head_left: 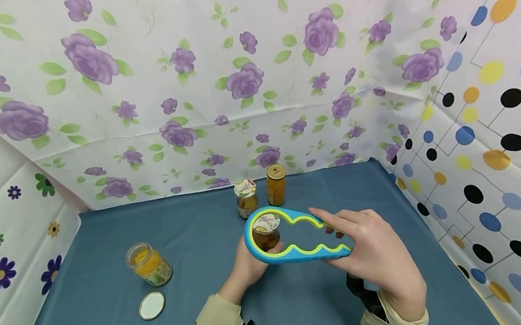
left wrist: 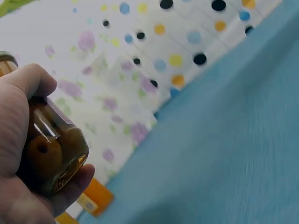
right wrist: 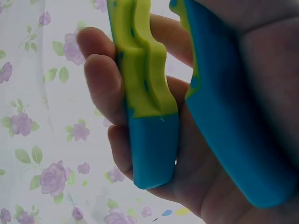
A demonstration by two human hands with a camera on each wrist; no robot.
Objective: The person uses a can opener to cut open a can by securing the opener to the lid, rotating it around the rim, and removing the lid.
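Note:
In the head view my left hand (head_left: 247,266) holds a small glass jar (head_left: 266,240) with a printed lid. The left wrist view shows my left hand (left wrist: 16,121) wrapped around the glass of this jar (left wrist: 51,149), with round olive-like pieces inside. My right hand (head_left: 373,247) grips the handles of a blue and lime-green jar opener (head_left: 301,256), whose rounded loop frames the jar's lid in the head view. From the right wrist, fingers (right wrist: 105,88) curl around one wavy handle of the jar opener (right wrist: 154,149), and the other handle lies against the palm.
Behind the hands stand a jar with a printed lid (head_left: 247,202) and an orange-brown jar with a gold lid (head_left: 276,186). At left, an uncovered jar with yellow contents (head_left: 155,268) has a white lid (head_left: 152,305) lying near it. Patterned sheets border the blue tablecloth (head_left: 194,244).

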